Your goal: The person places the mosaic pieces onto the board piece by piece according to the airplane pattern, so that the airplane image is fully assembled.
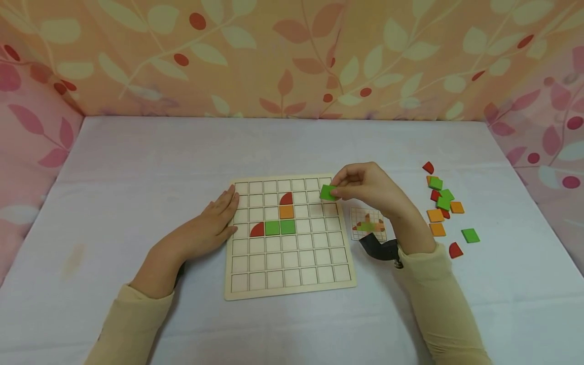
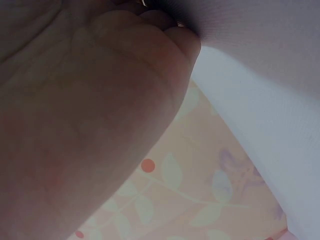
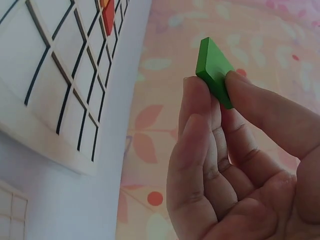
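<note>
Tile (green) [image 1: 327, 192], presumably light, stiff, best gripped edgewise, is pinched by the right hand [image 1: 370, 186] over the board's [image 1: 292, 290] upper right; the left hand [image 1: 205, 228], fingers outstretched, is rested at its left edge.

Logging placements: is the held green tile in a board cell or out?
Out: the right hand pinches the green tile, held apart from the board.

White-clothed tbl [image 1: 137, 177] holds grid board [image 1: 289, 260], pattern card [image 1: 369, 226] beside it & loose tiles [image 1: 435, 215] to R.
</note>
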A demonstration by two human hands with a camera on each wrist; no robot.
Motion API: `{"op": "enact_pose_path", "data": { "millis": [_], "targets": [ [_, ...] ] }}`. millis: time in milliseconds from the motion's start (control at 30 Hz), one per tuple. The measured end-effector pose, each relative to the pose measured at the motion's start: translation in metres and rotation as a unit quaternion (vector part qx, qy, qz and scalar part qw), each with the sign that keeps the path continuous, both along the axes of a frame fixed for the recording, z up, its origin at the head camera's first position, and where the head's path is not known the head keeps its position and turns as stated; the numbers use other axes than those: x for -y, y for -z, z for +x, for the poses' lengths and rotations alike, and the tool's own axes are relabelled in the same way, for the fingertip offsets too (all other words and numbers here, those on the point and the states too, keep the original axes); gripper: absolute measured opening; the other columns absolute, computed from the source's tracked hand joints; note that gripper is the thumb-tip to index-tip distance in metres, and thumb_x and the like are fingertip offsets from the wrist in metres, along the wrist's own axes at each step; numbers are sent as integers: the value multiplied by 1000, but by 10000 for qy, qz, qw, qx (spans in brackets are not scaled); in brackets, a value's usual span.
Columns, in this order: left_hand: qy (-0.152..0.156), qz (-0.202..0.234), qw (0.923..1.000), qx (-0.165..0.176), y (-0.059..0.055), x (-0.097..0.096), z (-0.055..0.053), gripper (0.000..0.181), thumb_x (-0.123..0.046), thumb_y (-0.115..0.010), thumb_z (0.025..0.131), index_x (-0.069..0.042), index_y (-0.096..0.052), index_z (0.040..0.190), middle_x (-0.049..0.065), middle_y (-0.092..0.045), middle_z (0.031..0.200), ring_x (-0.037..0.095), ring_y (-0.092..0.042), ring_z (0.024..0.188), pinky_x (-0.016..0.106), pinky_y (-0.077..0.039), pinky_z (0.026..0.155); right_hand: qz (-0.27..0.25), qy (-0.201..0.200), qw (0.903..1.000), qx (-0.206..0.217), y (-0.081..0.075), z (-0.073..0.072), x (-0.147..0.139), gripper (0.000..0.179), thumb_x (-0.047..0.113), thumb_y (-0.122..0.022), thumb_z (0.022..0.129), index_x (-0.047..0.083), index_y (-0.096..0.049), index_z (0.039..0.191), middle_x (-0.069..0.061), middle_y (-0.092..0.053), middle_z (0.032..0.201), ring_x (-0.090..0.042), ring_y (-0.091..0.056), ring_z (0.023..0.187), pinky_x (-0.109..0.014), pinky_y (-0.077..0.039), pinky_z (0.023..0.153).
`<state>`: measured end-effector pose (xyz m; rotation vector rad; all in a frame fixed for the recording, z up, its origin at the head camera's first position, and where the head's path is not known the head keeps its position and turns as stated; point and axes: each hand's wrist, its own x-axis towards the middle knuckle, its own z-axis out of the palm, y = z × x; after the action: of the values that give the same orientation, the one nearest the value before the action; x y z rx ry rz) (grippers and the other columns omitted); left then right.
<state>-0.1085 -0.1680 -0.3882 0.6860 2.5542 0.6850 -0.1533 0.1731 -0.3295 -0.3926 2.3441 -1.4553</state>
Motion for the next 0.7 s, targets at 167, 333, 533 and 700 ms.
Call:
{"op": "enact_pose_path", "data": {
  "millis": [167,333,533,700],
  "targets": [
    [-11,23,10000,18,0,0,0,66,-17,-44,100,5,-5,148,16,11,156,32,7,142,53,-5,112,-103,-87,9996,249,3,1,8,13,5,-68,85,-4,-65,94,-14,-66,82,-37,-64,82,-40,-54,76],
    [-26,21,10000,12,-1,-1,0,66,-17,-44,100,5,-5,148,16,10,156,32,6,143,52,-5,113,-71,-224,9991,341,7,1,17,11,3,-67,85,-4,-65,94,-12,-66,82,-36,-64,82,-39,-54,76],
    [-41,23,10000,6,-2,-1,1,66,-16,-45,100,5,-5,148,17,10,156,32,6,143,52,-6,113,77,-476,9980,411,13,2,28,11,1,-67,84,-4,-66,93,-9,-66,82,-31,-63,80,-35,-52,74],
    [-30,19,10000,-25,-2,-1,1,66,-16,-45,99,5,-6,148,17,9,156,32,5,143,52,-6,113,152,-594,9969,487,20,2,33,12,3,-70,82,-3,-67,93,-6,-66,80,-22,-60,76,-30,-49,72]
  ]
}}
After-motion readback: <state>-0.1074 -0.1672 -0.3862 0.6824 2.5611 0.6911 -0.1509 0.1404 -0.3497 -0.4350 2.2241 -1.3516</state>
